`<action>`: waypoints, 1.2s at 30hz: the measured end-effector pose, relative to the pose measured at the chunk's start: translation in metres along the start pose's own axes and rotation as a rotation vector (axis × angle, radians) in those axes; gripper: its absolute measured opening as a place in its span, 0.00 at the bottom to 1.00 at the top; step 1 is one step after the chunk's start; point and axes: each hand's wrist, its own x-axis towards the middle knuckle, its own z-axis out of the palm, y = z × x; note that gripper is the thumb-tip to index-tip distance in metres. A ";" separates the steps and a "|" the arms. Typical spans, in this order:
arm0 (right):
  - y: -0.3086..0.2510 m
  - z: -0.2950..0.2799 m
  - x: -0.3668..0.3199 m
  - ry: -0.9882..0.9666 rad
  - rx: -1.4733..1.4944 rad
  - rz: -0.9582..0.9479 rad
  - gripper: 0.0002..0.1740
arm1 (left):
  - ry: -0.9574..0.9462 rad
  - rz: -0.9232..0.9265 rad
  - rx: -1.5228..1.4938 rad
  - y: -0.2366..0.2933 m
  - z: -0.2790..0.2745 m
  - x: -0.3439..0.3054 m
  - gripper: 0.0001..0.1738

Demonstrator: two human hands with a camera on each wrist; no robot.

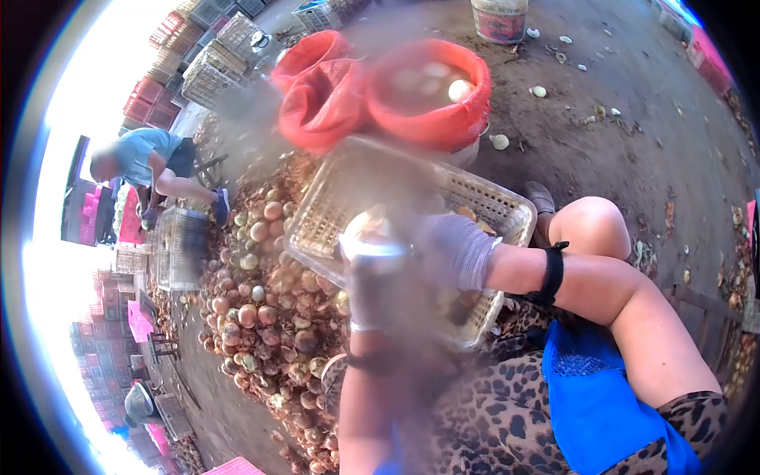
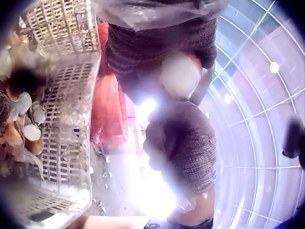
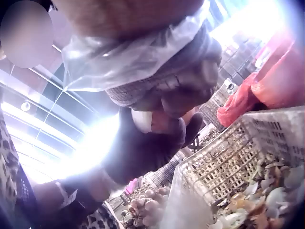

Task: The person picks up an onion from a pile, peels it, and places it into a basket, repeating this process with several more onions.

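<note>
Both hands wear knitted gloves and meet over a pale plastic crate [image 1: 495, 198]. A white peeled onion [image 2: 181, 76] is gripped in my left hand [image 1: 372, 289], whose fingers curl round it in the left wrist view. My right hand [image 1: 455, 249] comes in close against the onion with its fingers curled; I cannot tell what it pinches. Clear plastic [image 3: 138, 62] wraps the right cuff. Onion skins and trimmings [image 3: 267, 200] lie inside the crate. Blur in the head view hides the fingertips.
Unpeeled onions [image 1: 249, 317] are heaped left of the crate. Behind it stand a red-lined bucket [image 1: 483, 79] holding peeled onions and a red sack [image 1: 324, 103]. A person [image 1: 154, 162] bends over another crate [image 1: 182, 273] at the left. Another bucket [image 1: 500, 24] stands farther back.
</note>
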 end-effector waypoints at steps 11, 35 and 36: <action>-0.009 -0.027 0.000 -0.271 -0.215 0.105 0.50 | 0.113 0.081 0.452 0.007 0.043 -0.012 0.46; -0.006 -0.003 0.002 -0.208 -0.280 -0.096 0.26 | 0.087 -0.035 0.132 0.028 0.055 -0.028 0.45; -0.012 -0.007 0.004 -0.262 -0.231 -0.013 0.28 | 0.132 -0.017 0.236 0.026 0.052 -0.028 0.46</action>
